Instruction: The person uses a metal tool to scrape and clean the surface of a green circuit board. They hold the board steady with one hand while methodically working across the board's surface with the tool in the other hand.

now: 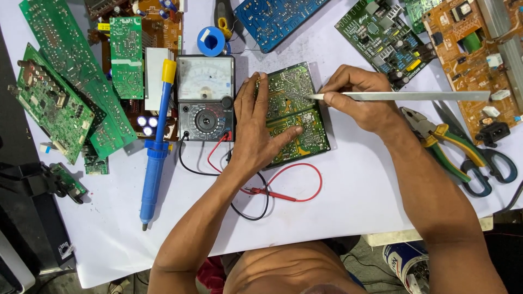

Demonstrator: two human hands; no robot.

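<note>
A green circuit board lies solder side up in the middle of the white table. My left hand rests flat on its left edge, thumb stretched across the lower half, pinning it down. My right hand grips a long flat metal blade like a pen; its tip touches the board's upper middle. The blade's far end reaches right, over an orange board.
An analog multimeter with red and black leads sits left of the board, next to a blue desoldering pump. Pliers and scissors lie at right. Several other circuit boards and a solder spool ring the workspace.
</note>
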